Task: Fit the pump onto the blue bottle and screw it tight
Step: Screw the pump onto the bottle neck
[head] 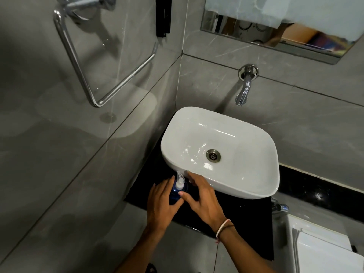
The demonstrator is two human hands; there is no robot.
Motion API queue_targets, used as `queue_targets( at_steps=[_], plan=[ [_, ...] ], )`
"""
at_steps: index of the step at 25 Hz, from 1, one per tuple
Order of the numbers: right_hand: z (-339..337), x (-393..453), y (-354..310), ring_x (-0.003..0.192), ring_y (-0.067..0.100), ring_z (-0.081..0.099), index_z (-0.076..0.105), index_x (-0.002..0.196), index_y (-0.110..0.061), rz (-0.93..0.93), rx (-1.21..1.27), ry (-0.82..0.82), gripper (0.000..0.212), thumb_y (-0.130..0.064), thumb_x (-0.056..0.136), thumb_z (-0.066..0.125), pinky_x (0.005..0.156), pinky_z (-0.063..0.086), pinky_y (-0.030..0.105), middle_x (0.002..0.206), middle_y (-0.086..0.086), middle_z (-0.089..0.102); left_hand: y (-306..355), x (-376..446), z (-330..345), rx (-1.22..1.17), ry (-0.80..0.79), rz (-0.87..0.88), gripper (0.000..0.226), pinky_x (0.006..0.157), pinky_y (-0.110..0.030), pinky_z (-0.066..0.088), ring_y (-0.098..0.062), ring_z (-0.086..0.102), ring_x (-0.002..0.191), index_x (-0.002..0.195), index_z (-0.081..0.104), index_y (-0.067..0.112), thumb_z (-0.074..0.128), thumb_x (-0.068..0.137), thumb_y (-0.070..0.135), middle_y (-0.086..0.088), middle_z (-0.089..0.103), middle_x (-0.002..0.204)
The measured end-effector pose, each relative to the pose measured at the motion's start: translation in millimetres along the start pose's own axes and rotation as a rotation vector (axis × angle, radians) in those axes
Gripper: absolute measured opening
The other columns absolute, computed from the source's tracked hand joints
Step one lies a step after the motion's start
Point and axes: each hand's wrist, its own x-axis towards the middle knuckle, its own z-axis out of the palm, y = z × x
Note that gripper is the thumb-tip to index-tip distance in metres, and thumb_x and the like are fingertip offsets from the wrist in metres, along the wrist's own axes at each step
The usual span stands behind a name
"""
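The blue bottle [175, 194] stands upright on the black counter [242, 213], just left of the sink's front corner. A clear white pump [179, 181] sits on its neck, nozzle pointing away from me. My left hand [160, 201] wraps the bottle's left side. My right hand [202, 198] is at the bottle's right, thumb tip touching below the pump collar, fingers spread toward the sink rim. Whether the pump is threaded tight cannot be told.
A white basin [256, 186] fills the counter to the right, with a chrome wall tap [244, 91] above it. A chrome towel ring [94, 75] hangs on the left wall. A mirror [275, 36] is at the top right, a white toilet tank [323, 249] at the lower right.
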Motion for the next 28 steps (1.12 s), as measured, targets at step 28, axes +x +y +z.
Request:
queue_targets(
  at_steps=[28],
  plan=[
    [24.0, 76.1, -86.5, 0.066, 0.026, 0.057, 0.059, 0.073, -0.012, 0.103, -0.317, -0.077, 0.040, -0.048, 0.083, 0.071, 0.051, 0.031, 0.029, 0.073, 0.006, 0.059, -28.1, 23.6, -25.9, -0.407, 0.023, -0.466, 0.065, 0.077, -0.019, 0.048, -0.013, 0.065, 0.100, 0.117, 0.056, 0.039, 0.079, 0.058, 0.055, 0.014, 0.067, 0.107]
  ],
)
